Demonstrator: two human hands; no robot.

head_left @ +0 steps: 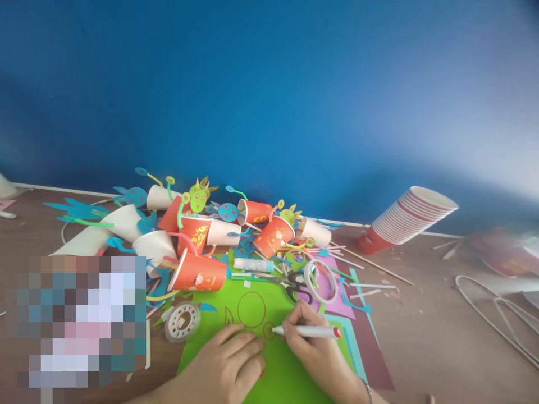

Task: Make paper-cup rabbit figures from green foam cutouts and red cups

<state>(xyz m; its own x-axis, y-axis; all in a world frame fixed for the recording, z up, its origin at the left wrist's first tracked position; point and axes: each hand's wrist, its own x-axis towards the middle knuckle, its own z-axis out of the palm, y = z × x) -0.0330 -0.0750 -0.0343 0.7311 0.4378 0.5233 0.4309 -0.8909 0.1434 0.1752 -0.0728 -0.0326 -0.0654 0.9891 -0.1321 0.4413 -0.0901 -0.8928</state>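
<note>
My right hand (310, 342) grips a white marker with a red end (311, 331), its tip touching the green paper (307, 376). There it meets a small drawn circle (268, 330), below a larger circle outline (251, 310). A pointed ear-like outline (228, 316) is drawn to the left. My left hand (233, 362) rests on the paper with its fingers curled together; a small red bit (263, 372) shows at their edge, too little to name. Black-handled scissors (298, 287) and a tape roll (320, 281) lie just beyond my right hand.
Paper cups with straw arms and paper animal heads (197, 269) pile up behind the green sheet. A glue stick (253, 265) and a white spool (182, 321) lie nearer. Stacked cups (406, 219) lean at the right, near a white cable (484, 314). The lower left is pixelated.
</note>
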